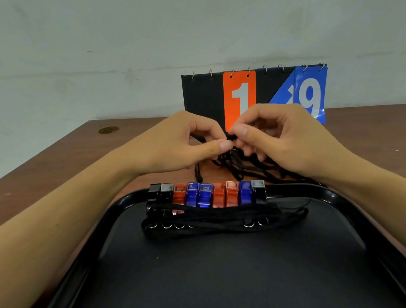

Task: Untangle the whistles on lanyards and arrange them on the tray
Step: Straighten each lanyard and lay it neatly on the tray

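A black tray (134, 272) lies in front of me. Along its far rim stands a row of several whistles (207, 195), black, red and blue, with their black lanyards (213, 221) bundled before them. Beyond the tray a tangle of black cords (238, 166) lies on the table. My left hand (178, 145) and my right hand (282, 136) meet above that tangle. Each pinches a black cord between thumb and forefinger, fingertips almost touching. Any whistle in the tangle is hidden by my hands.
A flip scoreboard (241, 98) showing an orange 1 and a blue 9 stands at the back of the brown table (49, 168), against a pale wall. The tray's near floor is bare.
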Tool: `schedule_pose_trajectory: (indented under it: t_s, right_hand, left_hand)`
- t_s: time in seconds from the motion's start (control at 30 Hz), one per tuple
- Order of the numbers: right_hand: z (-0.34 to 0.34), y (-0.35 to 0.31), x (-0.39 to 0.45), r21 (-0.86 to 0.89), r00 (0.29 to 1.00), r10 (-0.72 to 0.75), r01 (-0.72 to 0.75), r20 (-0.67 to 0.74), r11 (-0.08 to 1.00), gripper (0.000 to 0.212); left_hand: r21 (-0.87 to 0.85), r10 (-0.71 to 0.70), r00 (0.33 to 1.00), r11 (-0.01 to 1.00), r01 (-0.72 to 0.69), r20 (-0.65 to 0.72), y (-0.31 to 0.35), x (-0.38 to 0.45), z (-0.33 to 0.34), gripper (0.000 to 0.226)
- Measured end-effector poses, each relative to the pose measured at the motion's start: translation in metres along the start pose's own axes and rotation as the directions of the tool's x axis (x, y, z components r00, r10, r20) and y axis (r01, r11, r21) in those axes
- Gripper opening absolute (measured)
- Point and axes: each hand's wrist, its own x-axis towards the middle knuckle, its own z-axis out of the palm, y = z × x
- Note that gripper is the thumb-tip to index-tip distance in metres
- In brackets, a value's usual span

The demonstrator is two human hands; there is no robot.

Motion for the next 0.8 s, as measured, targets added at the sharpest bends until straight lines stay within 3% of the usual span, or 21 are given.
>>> schedule_pose_trajectory:
  t_s: [0.27, 0.4, 0.63, 0.8]
  right_hand:
    - [-0.004, 0.014, 0.002, -0.129, 0.991, 0.078, -0.092, -0.106, 0.987, 0.021]
    - [-0.010, 0.016, 0.004, -0.098, 0.975, 0.100, -0.121, -0.200, 0.988, 0.019]
    - [-0.020, 0.018, 0.009, 0.183, 0.939, 0.216, -0.170, -0.269, 0.968, 0.022]
    - [-0.023, 0.010, 0.009, 0.330, 0.928, 0.224, -0.120, -0.298, 0.936, 0.021]
  left_hand:
    - [0.199, -0.001, 0.995, 0.980, 0.020, -0.097, -0.026, 0.005, -0.007, 0.011]
    - [0.323, 0.003, 0.996, 0.946, 0.028, -0.094, -0.044, 0.007, -0.015, 0.013]
    - [0.217, -0.109, 0.994, 0.970, 0.106, 0.001, -0.068, 0.008, -0.018, 0.004]
    - [0.348, -0.093, 0.996, 0.934, 0.081, 0.018, -0.079, 0.009, -0.024, 0.033]
